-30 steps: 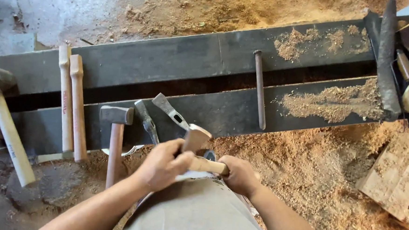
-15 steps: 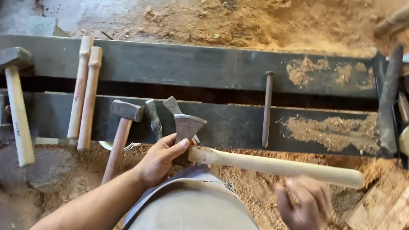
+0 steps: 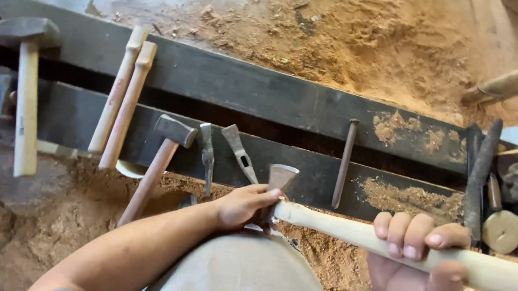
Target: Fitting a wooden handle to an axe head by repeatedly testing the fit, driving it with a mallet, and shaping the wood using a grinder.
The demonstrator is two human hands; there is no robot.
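Close head view, facing steeply down

Two loose pale wooden handles [image 3: 121, 97] lie across dark steel beams [image 3: 250, 92]. A sledgehammer [image 3: 26, 80] rests left. Sawdust [image 3: 347, 44] covers the ground.

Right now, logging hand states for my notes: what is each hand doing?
Left hand: closed on the grey metal axe head where it meets the handle.
Right hand: closed around the long pale wooden handle.

A rough woodworking and tool-handle workshop.
Sawdust [image 3: 342, 32] covers the dirt floor; hammers [image 3: 28, 92] and an axe head [image 3: 241, 153] lean on dark steel beams [image 3: 244, 85], beside bare wooden handles [image 3: 122, 97], a long spike [image 3: 345, 162] and a rasp [image 3: 481, 169].
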